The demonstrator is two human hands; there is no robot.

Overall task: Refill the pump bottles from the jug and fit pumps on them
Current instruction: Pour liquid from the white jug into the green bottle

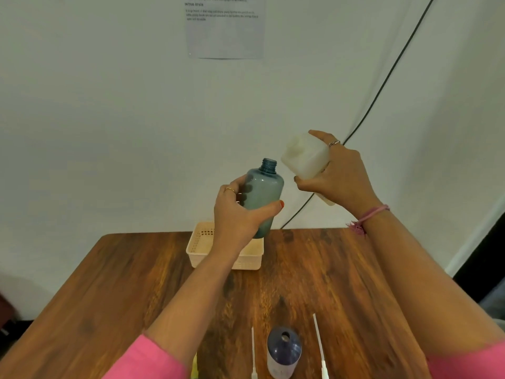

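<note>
My left hand (pixel 236 212) grips a translucent teal bottle (pixel 263 191) held up above the table, its open threaded neck pointing up and slightly right. My right hand (pixel 337 177) holds a white jug (pixel 304 155) raised and tilted, its top end toward the teal bottle's neck but apart from it. A dark blue bottle (pixel 284 351) with an open neck stands on the table near the front edge. Two white pump tubes lie beside it, one to its left (pixel 253 351) and one to its right (pixel 319 348).
A cream plastic basket (pixel 199 243) sits at the far side of the wooden table (pixel 123 283), partly behind my left forearm. A black cable (pixel 388 77) runs down the white wall. A printed sheet (pixel 225 26) is taped to the wall.
</note>
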